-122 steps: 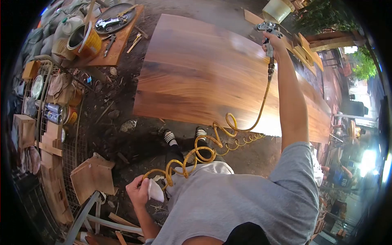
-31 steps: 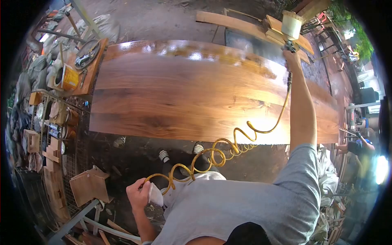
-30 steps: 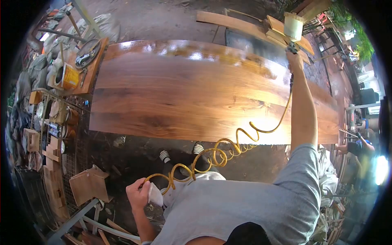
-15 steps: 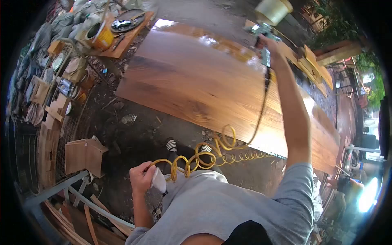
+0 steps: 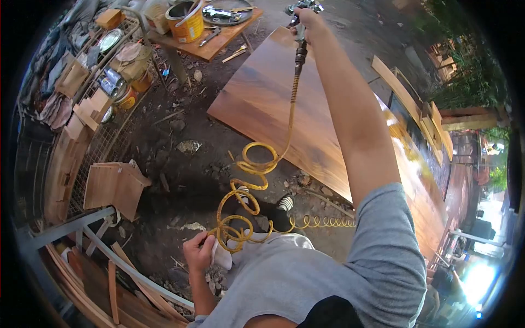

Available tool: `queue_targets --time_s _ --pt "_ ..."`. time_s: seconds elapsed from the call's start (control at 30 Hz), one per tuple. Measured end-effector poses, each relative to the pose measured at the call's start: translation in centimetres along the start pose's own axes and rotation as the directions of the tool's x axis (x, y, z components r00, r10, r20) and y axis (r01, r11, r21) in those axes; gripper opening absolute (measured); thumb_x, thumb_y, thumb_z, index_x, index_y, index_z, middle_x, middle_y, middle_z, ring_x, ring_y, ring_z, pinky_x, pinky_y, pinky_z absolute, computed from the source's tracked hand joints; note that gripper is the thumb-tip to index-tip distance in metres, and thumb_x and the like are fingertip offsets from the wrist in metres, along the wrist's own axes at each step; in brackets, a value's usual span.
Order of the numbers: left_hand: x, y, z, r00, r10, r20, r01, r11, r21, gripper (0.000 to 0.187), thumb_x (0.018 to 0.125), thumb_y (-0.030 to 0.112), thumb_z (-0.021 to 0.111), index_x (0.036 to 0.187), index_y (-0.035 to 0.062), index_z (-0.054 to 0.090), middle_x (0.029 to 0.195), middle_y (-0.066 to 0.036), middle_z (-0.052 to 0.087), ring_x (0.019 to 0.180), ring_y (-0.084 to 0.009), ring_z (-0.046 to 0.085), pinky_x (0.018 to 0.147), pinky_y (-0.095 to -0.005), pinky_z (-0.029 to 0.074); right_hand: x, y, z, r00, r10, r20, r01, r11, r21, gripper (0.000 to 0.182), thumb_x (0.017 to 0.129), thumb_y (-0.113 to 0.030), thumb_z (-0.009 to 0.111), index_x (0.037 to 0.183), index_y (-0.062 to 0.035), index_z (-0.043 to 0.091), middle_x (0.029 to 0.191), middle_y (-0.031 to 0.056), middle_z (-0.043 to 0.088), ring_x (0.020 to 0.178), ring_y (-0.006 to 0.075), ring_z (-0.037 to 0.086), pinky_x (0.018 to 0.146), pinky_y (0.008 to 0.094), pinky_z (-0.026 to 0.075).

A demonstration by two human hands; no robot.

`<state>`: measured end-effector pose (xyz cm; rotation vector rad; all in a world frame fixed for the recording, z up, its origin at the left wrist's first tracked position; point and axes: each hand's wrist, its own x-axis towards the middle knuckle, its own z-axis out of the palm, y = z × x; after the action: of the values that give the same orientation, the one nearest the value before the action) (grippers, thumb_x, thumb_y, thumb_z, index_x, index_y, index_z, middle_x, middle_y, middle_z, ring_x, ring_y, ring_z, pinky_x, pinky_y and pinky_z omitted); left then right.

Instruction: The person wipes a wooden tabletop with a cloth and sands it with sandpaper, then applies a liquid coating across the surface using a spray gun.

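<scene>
At the top of the view my right hand [image 5: 313,26] is closed around the handle of a spray gun [image 5: 299,12], held out beyond the far left end of a glossy brown wooden panel [image 5: 273,98]. The gun's upper part is partly cut off by the view's edge. From its grip a yellow coiled air hose [image 5: 292,117] runs down in loose loops. Close to my waist, my left hand [image 5: 198,252] is closed on part of this hose, with a white cloth [image 5: 221,257] hanging beside the fingers.
At upper left, a small wooden table [image 5: 224,46] bears a yellow paint bucket [image 5: 186,24] and a round tray. Cans and wood scraps fill a wire rack [image 5: 126,35]. A wooden box [image 5: 115,188] and a metal frame [image 5: 136,257] stand left. Boards [image 5: 404,90] lie beyond the panel.
My right hand and the spray gun have moved left and farther out, past the panel's end. The view has turned left, and the hose loops have shifted and hang more upright.
</scene>
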<state>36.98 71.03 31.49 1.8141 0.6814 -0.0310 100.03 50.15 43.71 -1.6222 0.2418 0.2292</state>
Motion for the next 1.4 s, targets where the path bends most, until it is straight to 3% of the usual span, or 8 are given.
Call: queue_targets --time_s 0.17,0.4,0.43,0.57,0.63,0.73,1.23,1.4 --pt "1.2 0.1 -1.2 1.0 -0.005 0.003 0.005 1.0 -0.022 0.017 0.082 0.01 0.071 0.094 -0.0034 0.073 0.066 -0.007 0.066 0.061 -0.0093 0.059 0.058 -0.0264 0.047 1.2 1.2 1.1 0.998 -0.016 -0.068 0.015 1.0 -0.019 0.031 0.089 -0.017 0.066 0.109 0.0017 0.052 0.1 0.0212 0.053 0.055 0.0247 0.053 0.04 0.0372 0.043" --pt "3.1 0.5 -2.1 0.998 0.017 0.053 -0.018 1.0 0.021 0.02 0.082 0.012 0.072 0.094 -0.0036 0.073 0.067 -0.009 0.067 0.061 -0.0114 0.061 0.059 -0.028 0.048 1.0 2.6 -1.9 0.988 0.056 -0.144 -0.06 0.998 -0.024 0.037 0.089 -0.016 0.065 0.114 0.0045 0.049 0.099 0.0233 0.052 0.054 0.0242 0.052 0.041 0.0378 0.043" --pt "3.4 0.9 -2.2 0.998 0.028 0.059 -0.031 0.999 0.035 0.02 0.082 0.012 0.071 0.095 -0.0033 0.073 0.067 -0.01 0.067 0.061 -0.0112 0.062 0.059 -0.028 0.049 0.0 2.4 -2.1 0.978 0.085 -0.191 -0.099 0.993 -0.063 0.022 0.097 -0.023 0.06 0.097 -0.0039 0.05 0.075 0.0095 0.051 0.047 0.0208 0.051 0.038 0.0355 0.043" --pt "4.1 0.9 -2.2 0.994 0.031 0.107 -0.035 0.999 0.03 0.02 0.081 0.012 0.071 0.095 -0.0025 0.073 0.067 -0.01 0.067 0.063 -0.0111 0.063 0.06 -0.0279 0.049 -0.5 3.1 -5.4 0.979 0.074 -0.19 -0.081 0.996 -0.034 0.021 0.096 -0.022 0.06 0.098 -0.0039 0.05 0.075 0.0094 0.051 0.048 0.021 0.051 0.039 0.036 0.043" --pt "4.5 1.1 -2.4 0.991 0.048 0.127 -0.056 0.997 0.058 0.02 0.081 0.012 0.071 0.095 -0.0022 0.073 0.068 -0.01 0.068 0.063 -0.0123 0.064 0.06 -0.0281 0.049 -0.3 3.7 -7.2 0.982 0.041 -0.186 -0.042 0.999 0.0 0.035 0.091 -0.018 0.065 0.113 0.0054 0.051 0.096 0.0186 0.053 0.057 0.0236 0.053 0.044 0.0375 0.045" --pt "5.3 1.6 -2.3 0.985 0.091 0.148 -0.107 0.989 0.107 0.019 0.081 0.012 0.071 0.093 -0.0017 0.073 0.069 -0.012 0.068 0.062 -0.0149 0.065 0.06 -0.0289 0.05 -1.2 3.6 -8.9 0.97 0.073 -0.23 -0.071 0.997 0.015 0.025 0.096 -0.024 0.062 0.104 -0.002 0.053 0.082 0.012 0.053 0.051 0.0215 0.053 0.042 0.0349 0.044" --pt "7.7 3.3 -0.2 0.943 0.152 0.297 -0.189 0.977 0.098 0.018 0.08 0.012 0.073 0.092 -0.0013 0.074 0.066 -0.011 0.068 0.059 -0.0139 0.065 0.057 -0.0284 0.05 -5.9 5.3 -18.4 0.945 0.018 -0.325 -0.046 0.996 -0.077 0.025 0.096 -0.026 0.062 0.102 -0.0039 0.051 0.08 0.0076 0.05 0.052 0.0189 0.052 0.042 0.0327 0.044" --pt "7.9 4.0 0.9 0.913 0.188 0.363 -0.24 0.965 0.103 0.019 0.081 0.012 0.072 0.094 -0.0026 0.073 0.065 -0.011 0.067 0.058 -0.0117 0.064 0.056 -0.0278 0.049 -9.3 5.6 -21.4 0.924 0.072 -0.377 -0.065 0.997 0.029 0.032 0.091 -0.02 0.067 0.109 0.0037 0.056 0.093 0.0151 0.055 0.057 0.0221 0.056 0.043 0.0354 0.045"
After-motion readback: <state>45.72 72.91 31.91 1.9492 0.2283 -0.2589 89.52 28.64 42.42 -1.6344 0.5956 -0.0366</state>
